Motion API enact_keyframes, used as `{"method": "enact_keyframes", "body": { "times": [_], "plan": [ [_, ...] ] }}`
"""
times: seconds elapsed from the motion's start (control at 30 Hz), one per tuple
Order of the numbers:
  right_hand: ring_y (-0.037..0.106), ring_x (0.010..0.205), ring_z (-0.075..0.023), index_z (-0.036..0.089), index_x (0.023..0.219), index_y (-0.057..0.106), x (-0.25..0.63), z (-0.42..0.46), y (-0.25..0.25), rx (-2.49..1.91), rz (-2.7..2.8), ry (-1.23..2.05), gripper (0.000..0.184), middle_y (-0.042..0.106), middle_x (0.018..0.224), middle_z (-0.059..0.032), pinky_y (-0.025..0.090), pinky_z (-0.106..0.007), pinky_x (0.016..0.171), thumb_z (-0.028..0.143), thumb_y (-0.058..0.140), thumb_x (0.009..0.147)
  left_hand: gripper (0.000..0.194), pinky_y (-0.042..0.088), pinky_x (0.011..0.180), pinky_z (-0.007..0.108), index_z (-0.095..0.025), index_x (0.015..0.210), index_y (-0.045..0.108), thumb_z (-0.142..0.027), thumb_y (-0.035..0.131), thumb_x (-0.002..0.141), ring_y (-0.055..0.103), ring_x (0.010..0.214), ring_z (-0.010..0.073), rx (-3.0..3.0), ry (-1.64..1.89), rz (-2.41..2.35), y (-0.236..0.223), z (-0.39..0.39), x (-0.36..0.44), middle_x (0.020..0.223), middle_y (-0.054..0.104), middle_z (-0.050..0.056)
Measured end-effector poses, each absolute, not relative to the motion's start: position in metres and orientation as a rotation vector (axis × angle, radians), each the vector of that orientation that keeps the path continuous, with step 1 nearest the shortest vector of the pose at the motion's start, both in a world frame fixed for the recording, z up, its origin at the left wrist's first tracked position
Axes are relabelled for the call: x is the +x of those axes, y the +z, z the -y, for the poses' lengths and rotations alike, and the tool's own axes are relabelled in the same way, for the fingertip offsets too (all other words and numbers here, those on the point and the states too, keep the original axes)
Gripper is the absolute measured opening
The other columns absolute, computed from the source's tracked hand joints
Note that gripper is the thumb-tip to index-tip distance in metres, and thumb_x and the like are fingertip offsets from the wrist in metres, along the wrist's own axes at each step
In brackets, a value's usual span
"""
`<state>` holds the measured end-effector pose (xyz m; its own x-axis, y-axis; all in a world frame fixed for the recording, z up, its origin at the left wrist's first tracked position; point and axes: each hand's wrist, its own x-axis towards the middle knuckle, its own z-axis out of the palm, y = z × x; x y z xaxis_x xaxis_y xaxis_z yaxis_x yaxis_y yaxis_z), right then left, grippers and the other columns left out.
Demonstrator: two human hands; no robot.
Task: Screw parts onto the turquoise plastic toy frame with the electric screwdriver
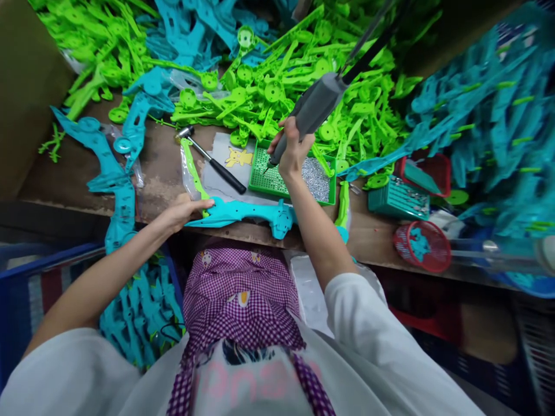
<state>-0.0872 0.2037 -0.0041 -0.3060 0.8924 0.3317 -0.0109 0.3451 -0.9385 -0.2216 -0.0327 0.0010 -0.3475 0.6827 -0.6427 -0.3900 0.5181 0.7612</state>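
My left hand [187, 210] presses with its thumb where a green plastic arm [193, 169] meets the left end of a long blue plastic part [247, 212]. That blue part lies along the bench's front edge. In my right hand [295, 147] is a grey electric screwdriver [319, 103], its fingers wrapped around the lower body. The driver's bit points down over the left side of a green tray [277, 184]. Small silvery screws [317, 180] fill the tray's right side. Another green arm [343, 207] lies by the blue part's right end, partly behind my forearm.
A hammer [219, 164] lies left of the tray. Heaped green parts [273, 89] cover the back, with blue parts [481, 115] on the right. Joined blue pieces [125, 202] hang over the left edge. A red basket [422, 247] and teal box [399, 199] stand right.
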Motion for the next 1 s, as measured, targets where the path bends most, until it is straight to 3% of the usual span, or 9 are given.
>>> {"method": "enact_keyframes", "body": {
  "times": [0.2,0.47,0.57,0.7,0.83,1.0],
  "plan": [
    [0.068,0.065,-0.0170,0.026,0.082,0.053,-0.088,-0.201,-0.003,-0.859,1.629,1.097,0.057,0.060,0.063,0.0003,0.051,-0.032,0.053,0.080,0.037,0.082,0.032,0.050,0.056,0.023,-0.013,0.084,0.068,-0.024,0.084,0.058,0.063,0.062,0.0136,0.266,1.121,-1.539,-0.002,0.034,-0.222,0.075,0.071,0.004],
    [0.048,0.038,-0.0121,0.028,0.083,0.048,-0.074,-0.171,0.047,-0.654,1.397,1.168,0.054,0.044,0.050,0.0065,0.036,-0.028,0.038,0.080,0.033,0.083,0.023,0.054,0.063,0.027,-0.014,0.079,0.070,-0.024,0.083,0.062,0.066,0.066,0.0154,0.239,1.128,-1.503,-0.004,0.033,-0.221,0.076,0.073,0.006],
    [0.053,0.042,-0.0136,0.028,0.087,0.052,-0.077,-0.124,0.062,-0.467,1.451,1.302,0.055,0.045,0.054,0.0050,0.040,-0.028,0.038,0.080,0.032,0.084,0.029,0.054,0.063,0.026,-0.014,0.081,0.071,-0.024,0.085,0.058,0.066,0.066,0.0154,0.260,1.158,-1.471,-0.007,0.034,-0.222,0.077,0.074,0.005],
    [0.057,0.045,-0.0146,0.025,0.078,0.057,-0.099,-0.071,0.053,-0.337,1.516,1.479,0.056,0.052,0.056,0.0035,0.049,-0.031,0.043,0.080,0.053,0.071,0.033,0.054,0.066,0.027,-0.015,0.081,0.071,-0.024,0.087,0.053,0.067,0.070,0.0161,0.288,1.223,-1.451,-0.008,0.035,-0.222,0.076,0.073,0.003],
    [0.066,0.059,-0.0165,0.023,0.071,0.059,-0.115,-0.062,0.037,-0.339,1.636,1.418,0.061,0.059,0.062,-0.0009,0.056,-0.032,0.054,0.082,0.043,0.075,0.026,0.053,0.065,0.026,-0.016,0.071,0.067,-0.020,0.085,0.053,0.065,0.067,0.0161,0.301,1.216,-1.506,-0.006,0.034,-0.221,0.063,0.067,0.000],
    [0.069,0.069,-0.0178,0.023,0.074,0.062,-0.119,-0.069,0.030,-0.398,1.731,1.336,0.054,0.061,0.066,-0.0013,0.059,-0.033,0.060,0.076,0.050,0.076,0.026,0.053,0.064,0.027,-0.017,0.069,0.065,-0.024,0.084,0.053,0.064,0.066,0.0166,0.312,1.185,-1.500,-0.009,0.034,-0.223,0.061,0.065,-0.001]
  ]
}}
